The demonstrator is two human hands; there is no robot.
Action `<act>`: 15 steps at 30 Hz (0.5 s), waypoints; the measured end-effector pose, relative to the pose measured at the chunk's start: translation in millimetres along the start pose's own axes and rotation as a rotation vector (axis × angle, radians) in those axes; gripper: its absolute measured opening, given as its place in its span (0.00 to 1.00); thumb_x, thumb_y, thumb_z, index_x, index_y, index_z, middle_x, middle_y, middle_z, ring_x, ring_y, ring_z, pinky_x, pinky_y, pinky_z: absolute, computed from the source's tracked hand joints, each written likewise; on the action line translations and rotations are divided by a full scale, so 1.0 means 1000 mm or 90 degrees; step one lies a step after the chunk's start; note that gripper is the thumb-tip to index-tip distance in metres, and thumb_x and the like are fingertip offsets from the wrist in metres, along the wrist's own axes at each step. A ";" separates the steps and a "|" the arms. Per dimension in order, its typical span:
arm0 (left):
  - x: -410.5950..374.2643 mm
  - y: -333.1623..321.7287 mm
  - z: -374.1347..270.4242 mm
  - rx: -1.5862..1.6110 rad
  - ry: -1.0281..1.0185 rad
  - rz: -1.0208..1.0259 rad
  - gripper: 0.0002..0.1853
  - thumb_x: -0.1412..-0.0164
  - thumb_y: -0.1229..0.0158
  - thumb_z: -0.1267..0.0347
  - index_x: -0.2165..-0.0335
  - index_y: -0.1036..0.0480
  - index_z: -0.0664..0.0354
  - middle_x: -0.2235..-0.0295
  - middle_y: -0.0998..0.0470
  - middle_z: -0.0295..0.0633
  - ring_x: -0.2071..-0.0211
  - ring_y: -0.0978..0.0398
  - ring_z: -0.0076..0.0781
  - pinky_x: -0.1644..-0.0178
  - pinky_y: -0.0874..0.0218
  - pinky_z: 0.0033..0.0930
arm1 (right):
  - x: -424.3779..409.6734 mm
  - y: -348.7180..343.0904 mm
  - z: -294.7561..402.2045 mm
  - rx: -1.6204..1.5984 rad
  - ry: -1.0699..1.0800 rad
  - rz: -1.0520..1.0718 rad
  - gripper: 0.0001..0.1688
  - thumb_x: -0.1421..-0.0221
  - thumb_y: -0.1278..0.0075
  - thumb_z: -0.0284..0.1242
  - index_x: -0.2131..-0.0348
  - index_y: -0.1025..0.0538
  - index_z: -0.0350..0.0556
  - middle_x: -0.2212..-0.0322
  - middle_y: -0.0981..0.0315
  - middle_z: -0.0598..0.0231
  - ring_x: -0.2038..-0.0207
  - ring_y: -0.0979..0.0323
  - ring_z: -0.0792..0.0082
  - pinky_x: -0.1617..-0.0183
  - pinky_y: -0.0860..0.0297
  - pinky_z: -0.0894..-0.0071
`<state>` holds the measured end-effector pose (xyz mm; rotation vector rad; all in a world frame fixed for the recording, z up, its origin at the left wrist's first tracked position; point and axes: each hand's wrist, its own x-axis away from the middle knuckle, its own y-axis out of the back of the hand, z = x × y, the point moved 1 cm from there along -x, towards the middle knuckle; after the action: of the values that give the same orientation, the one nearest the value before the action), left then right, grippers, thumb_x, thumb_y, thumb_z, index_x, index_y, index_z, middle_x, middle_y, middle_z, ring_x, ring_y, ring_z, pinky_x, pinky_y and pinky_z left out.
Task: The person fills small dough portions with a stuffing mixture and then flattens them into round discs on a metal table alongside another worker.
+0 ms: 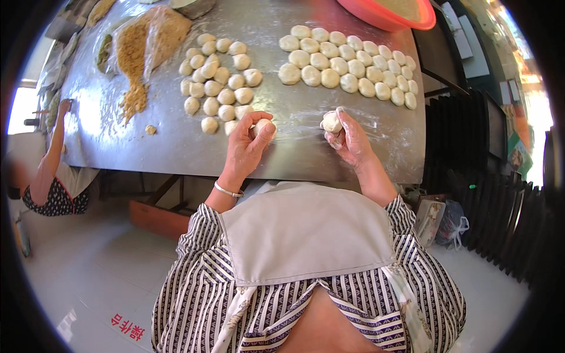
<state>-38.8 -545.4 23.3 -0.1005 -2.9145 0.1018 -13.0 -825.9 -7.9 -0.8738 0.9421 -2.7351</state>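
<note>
My left hand (247, 143) curls around a pale dough ball (263, 126), thumb and forefinger on its sides. It is at the near edge of a loose cluster of round dough balls (213, 88) on the steel table (295, 154). Another dough ball (332, 122) sits in the fingers of my right hand (351, 139), which is dusted with flour. Beyond that hand, flattened dough rounds (339, 66) lie in close rows. Both hands are just above the near part of the table, apart from each other.
Crumbly yellow-brown filling (134, 57) spills from a clear plastic bag (165, 37) at the left. A small lump of filling (150, 129) lies nearby. A red basin (393, 13) stands at the far right. Another person (53, 176) reaches onto the table's left end. Black racks (468, 132) flank the right side.
</note>
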 end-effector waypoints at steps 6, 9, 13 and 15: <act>-0.022 -0.041 -0.002 -0.225 -0.123 -0.018 0.21 0.40 0.28 0.58 0.56 0.25 0.59 0.65 0.24 0.32 0.69 0.25 0.26 0.66 0.32 0.30 | 0.033 0.020 0.031 0.357 0.058 -0.163 0.19 0.37 0.41 0.44 0.61 0.26 0.49 0.70 0.25 0.63 0.71 0.24 0.69 0.75 0.32 0.71; -0.028 -0.055 0.007 -0.554 -0.279 -0.019 0.21 0.44 0.27 0.58 0.59 0.24 0.57 0.65 0.24 0.38 0.67 0.22 0.40 0.65 0.30 0.39 | 0.022 0.046 0.011 1.070 0.449 -0.239 0.15 0.40 0.40 0.40 0.60 0.25 0.51 0.68 0.25 0.61 0.68 0.22 0.61 0.69 0.27 0.62; -0.034 -0.063 0.046 -0.679 -0.364 -0.018 0.14 0.44 0.30 0.59 0.65 0.25 0.51 0.65 0.27 0.37 0.64 0.23 0.41 0.66 0.30 0.43 | 0.028 0.038 -0.004 1.155 0.539 -0.212 0.16 0.47 0.35 0.38 0.62 0.24 0.55 0.65 0.28 0.64 0.65 0.23 0.58 0.65 0.25 0.56; -0.033 -0.064 0.050 -0.686 -0.347 -0.007 0.13 0.44 0.30 0.61 0.66 0.26 0.52 0.65 0.28 0.37 0.63 0.23 0.39 0.67 0.31 0.42 | 0.029 0.044 -0.007 1.169 0.535 -0.187 0.18 0.49 0.33 0.38 0.63 0.25 0.56 0.64 0.29 0.64 0.62 0.24 0.59 0.65 0.25 0.56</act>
<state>-21.5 -614.3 -28.0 -0.2505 -3.0746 -1.6600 -43.9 -866.0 -24.4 0.5357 -1.6766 -2.5228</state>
